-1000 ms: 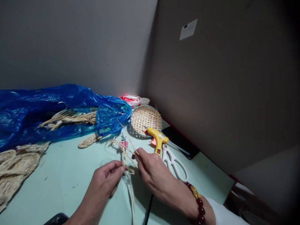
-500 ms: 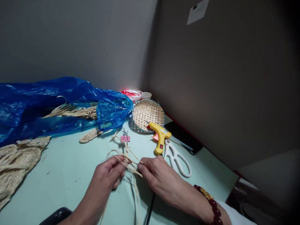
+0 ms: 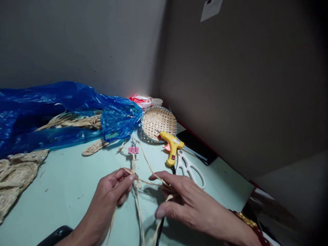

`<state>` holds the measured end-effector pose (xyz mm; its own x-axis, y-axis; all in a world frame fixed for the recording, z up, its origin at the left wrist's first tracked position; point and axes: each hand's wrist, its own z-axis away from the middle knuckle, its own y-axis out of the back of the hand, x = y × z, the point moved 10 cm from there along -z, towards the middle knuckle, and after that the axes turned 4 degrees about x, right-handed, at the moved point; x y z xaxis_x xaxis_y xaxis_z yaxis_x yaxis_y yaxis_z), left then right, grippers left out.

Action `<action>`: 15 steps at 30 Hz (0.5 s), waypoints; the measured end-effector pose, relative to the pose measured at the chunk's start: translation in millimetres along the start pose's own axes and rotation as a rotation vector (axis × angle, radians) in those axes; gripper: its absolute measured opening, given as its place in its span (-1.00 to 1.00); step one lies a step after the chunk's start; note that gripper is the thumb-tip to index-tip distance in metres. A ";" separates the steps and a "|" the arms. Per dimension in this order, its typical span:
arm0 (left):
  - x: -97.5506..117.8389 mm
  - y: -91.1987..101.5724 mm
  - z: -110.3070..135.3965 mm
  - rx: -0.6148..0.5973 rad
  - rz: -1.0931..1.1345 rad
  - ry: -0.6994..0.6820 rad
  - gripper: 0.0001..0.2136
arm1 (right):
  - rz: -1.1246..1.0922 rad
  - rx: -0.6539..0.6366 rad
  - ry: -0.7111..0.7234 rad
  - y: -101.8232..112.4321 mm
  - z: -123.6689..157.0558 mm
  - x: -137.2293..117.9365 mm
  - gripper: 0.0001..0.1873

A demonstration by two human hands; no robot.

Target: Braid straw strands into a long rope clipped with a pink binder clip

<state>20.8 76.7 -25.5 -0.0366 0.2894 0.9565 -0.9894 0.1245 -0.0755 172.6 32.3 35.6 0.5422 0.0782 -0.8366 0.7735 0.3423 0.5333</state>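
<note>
My left hand (image 3: 116,188) pinches pale straw strands (image 3: 138,201) where they cross, just below a pink binder clip (image 3: 133,150) that grips the top of the strip. Several strand ends hang down over the table. To the right, my right hand (image 3: 179,201) has thumb and forefinger spread apart, with strands running over the forefinger and into the hand; its other fingers are largely hidden. One strand stretches from near the clip to this hand. Beyond it lie a yellow glue gun (image 3: 174,147) and white-handled scissors (image 3: 191,169).
A round woven basket (image 3: 159,119) leans behind the glue gun. At left, a blue plastic bag (image 3: 120,118) holds more straw, with woven pieces (image 3: 19,181) in front. A black flat object (image 3: 202,147) lies near the right wall. A dark object (image 3: 56,235) sits at the lower left.
My right hand has moved right and down, away from my left, opening its thumb and forefinger and drawing strands out. The left hand keeps its pinch. The view has shifted slightly.
</note>
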 end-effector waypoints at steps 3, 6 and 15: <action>-2.3 2.2 -0.6 0.017 0.022 0.010 -0.73 | -0.260 -0.157 0.052 -9.2 0.3 1.7 -0.62; -2.2 4.4 -0.1 0.037 0.040 0.014 -0.75 | -0.454 -0.084 0.019 2.1 -2.4 21.2 -0.58; -1.1 2.5 5.2 0.098 0.090 0.036 -0.74 | -0.631 0.720 0.079 96.4 26.6 17.5 -0.61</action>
<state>17.7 71.8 -25.3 -0.1223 0.3297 0.9361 -0.9914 0.0036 -0.1308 265.4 41.7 75.7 -0.0463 0.1482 -0.9879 0.9457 -0.3121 -0.0911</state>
